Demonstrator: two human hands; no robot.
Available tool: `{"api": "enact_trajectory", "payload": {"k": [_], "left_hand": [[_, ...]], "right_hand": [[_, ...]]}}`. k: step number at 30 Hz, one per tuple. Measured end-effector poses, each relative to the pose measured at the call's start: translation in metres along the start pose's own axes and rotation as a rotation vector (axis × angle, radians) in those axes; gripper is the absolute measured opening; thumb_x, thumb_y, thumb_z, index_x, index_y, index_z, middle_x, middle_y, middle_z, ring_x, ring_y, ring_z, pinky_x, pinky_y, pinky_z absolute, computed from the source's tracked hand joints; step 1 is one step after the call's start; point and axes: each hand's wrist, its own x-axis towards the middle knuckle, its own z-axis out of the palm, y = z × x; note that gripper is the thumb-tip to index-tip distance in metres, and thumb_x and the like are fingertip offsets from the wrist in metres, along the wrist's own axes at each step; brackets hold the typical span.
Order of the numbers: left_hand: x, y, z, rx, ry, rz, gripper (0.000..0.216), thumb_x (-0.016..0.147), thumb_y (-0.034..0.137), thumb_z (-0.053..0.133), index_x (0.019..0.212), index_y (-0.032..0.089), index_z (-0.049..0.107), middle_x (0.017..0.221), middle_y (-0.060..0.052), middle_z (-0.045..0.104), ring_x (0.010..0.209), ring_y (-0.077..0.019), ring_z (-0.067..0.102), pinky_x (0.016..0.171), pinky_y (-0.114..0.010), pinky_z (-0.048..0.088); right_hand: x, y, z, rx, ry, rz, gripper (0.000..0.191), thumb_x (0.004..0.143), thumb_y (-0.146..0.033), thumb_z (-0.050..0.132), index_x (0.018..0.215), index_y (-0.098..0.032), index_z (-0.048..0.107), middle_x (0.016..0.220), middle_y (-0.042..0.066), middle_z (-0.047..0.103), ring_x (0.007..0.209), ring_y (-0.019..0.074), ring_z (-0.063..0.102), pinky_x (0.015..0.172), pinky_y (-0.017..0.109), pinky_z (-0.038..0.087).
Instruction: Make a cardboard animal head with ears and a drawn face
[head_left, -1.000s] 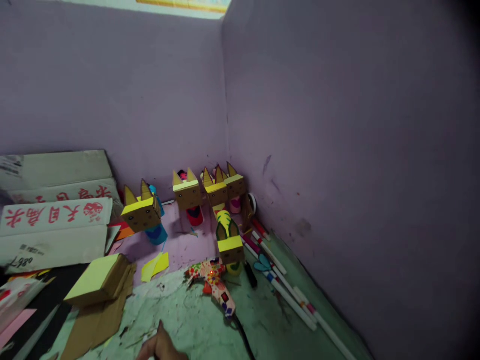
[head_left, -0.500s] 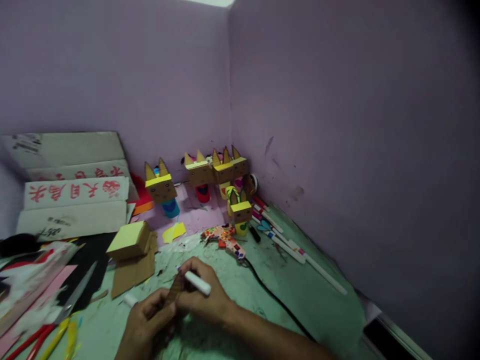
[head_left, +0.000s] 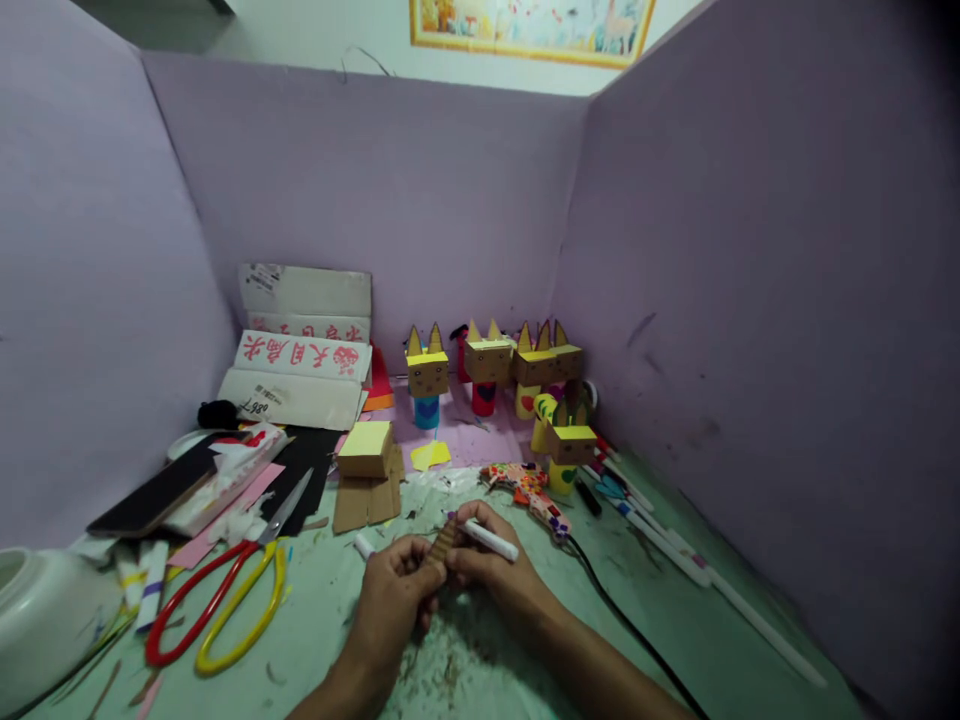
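My left hand [head_left: 397, 590] pinches a small brown pointed piece of cardboard [head_left: 442, 545]. Between the fingers of my right hand [head_left: 499, 570] is a white marker [head_left: 491, 540], its purple end close to the tip of the cardboard. Just left of my left hand shows a small white cylinder [head_left: 364, 545]; whether the hand touches it I cannot tell. Beyond my hands lies a patterned glue gun [head_left: 529, 490] with a black cord. Behind it stands a small cardboard-headed figure [head_left: 571, 447] with pointed ears.
Red-and-yellow scissors [head_left: 247, 570] lie at the left, near a white pot [head_left: 45, 630]. A yellow-topped box [head_left: 366, 450] sits on cardboard at centre left. Several more eared figures [head_left: 427, 375] stand at the back. Several markers [head_left: 660, 540] lie along the right wall.
My view has swung left and up, so the scene sits farther right and the white pot shows. Both hands keep hold of the cardboard piece and marker.
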Motion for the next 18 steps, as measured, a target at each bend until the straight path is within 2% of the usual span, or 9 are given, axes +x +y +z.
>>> {"api": "enact_trajectory", "payload": {"k": [7,13,18], "left_hand": [[0.000,0.002,0.003,-0.011,-0.052,-0.031,0.014,0.053,0.029,0.061,0.055,0.016,0.056,0.035,0.006,0.046,0.029,-0.0059,0.035,0.031,-0.017,0.024],[0.013,0.002,0.005,0.022,-0.092,-0.195,0.007,0.048,0.021,0.055,0.052,0.016,0.055,0.034,0.003,0.050,0.027,-0.0061,0.035,0.030,-0.018,0.024],[0.017,-0.006,0.000,-0.022,-0.160,-0.176,0.012,0.052,0.024,0.063,0.056,0.016,0.056,0.036,0.006,0.047,0.030,-0.0061,0.037,0.034,-0.018,0.025]], "right_hand": [[0.003,-0.002,-0.002,-0.001,-0.020,0.007,0.031,0.055,-0.014,0.065,0.080,-0.020,0.048,0.052,-0.008,0.056,0.041,0.0073,0.044,0.043,0.019,0.032],[0.005,0.000,-0.005,0.042,0.017,0.003,0.031,0.054,-0.012,0.064,0.079,-0.020,0.047,0.050,-0.009,0.055,0.040,0.0064,0.042,0.042,0.018,0.031],[0.007,0.002,-0.006,0.042,0.022,0.034,0.033,0.053,-0.012,0.064,0.081,-0.021,0.048,0.053,-0.009,0.057,0.041,0.0064,0.043,0.043,0.018,0.033]]}}
